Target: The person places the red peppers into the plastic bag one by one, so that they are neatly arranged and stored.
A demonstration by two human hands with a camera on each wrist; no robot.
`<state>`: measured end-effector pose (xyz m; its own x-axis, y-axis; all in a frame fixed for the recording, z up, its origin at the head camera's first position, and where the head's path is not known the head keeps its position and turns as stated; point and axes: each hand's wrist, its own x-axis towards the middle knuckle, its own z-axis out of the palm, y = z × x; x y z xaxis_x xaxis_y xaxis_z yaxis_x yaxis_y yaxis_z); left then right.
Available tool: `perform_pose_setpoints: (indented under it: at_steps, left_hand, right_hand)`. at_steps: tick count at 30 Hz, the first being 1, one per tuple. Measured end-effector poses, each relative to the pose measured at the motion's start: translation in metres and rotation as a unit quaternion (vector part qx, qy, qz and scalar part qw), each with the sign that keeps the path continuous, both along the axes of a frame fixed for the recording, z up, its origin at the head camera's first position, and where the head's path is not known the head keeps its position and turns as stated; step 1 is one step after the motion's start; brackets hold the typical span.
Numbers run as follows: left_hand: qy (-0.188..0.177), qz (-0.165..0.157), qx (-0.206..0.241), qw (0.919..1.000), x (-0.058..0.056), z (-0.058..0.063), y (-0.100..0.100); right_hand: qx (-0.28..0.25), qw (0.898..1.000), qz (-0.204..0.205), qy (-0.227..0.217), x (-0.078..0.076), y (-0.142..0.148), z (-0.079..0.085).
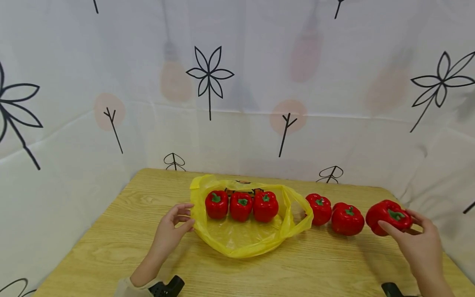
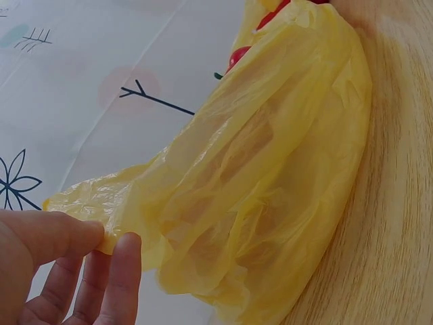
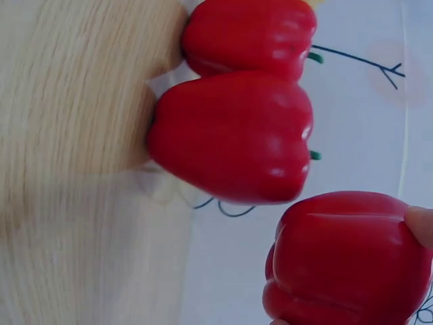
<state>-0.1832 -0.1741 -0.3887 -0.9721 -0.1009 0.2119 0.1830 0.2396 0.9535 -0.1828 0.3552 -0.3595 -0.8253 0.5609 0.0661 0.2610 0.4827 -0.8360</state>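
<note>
A yellow plastic bag [image 1: 241, 251] lies on the table with its mouth spread wide. Three red bell peppers [image 1: 241, 206] stand side by side within it, green stems up. My left hand [image 1: 172, 229] pinches the bag's left edge between the fingertips, clearest in the left wrist view, where the pulled film [image 2: 270, 176] stretches away. At the right, my right hand [image 1: 423, 247] grips a red bell pepper [image 1: 386, 215], tilted and raised off the table as the right wrist view shows. Two more peppers, a nearer one [image 1: 347, 219] and another [image 1: 320, 209], stand between it and the bag.
The wooden table [image 1: 289, 272] carries everything. Behind it hangs a pale cloth [image 1: 245, 140] printed with flowers and twigs, which also closes off both sides. The bag's right rim touches or overlaps the pepper beside it.
</note>
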Motion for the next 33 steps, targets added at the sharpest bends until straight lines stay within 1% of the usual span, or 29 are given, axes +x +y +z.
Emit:
perform_pose_setpoints:
  at_steps: [7,15,22,25,28,33]
  left_hand:
    - [0.001,0.000,0.003,1.0000,0.000,0.000,0.000]
    - [0.004,-0.006,0.012,0.9999,0.000,0.000,0.001]
    - [0.001,-0.004,0.011,0.9999,0.001,0.001,0.001]
    - [-0.001,-0.003,0.011,0.9999,0.001,0.001,0.001]
    - [-0.002,-0.003,0.012,0.9999,0.001,0.001,0.001]
    - [-0.002,-0.003,0.014,0.9999,0.001,0.001,0.001]
  right_hand:
    - [-0.003,1.000,0.008,0.014,0.003,-0.009,0.007]
    - [-0.018,1.000,0.012,0.007,0.006,-0.020,0.014]
    - [-0.009,0.999,0.039,0.033,0.010,-0.033,0.013]
    - [-0.006,0.998,0.044,0.041,0.010,-0.040,0.015]
    - [-0.006,0.998,0.047,0.040,0.011,-0.046,0.017]
    - [-0.022,0.998,0.052,0.035,0.012,-0.056,0.022]
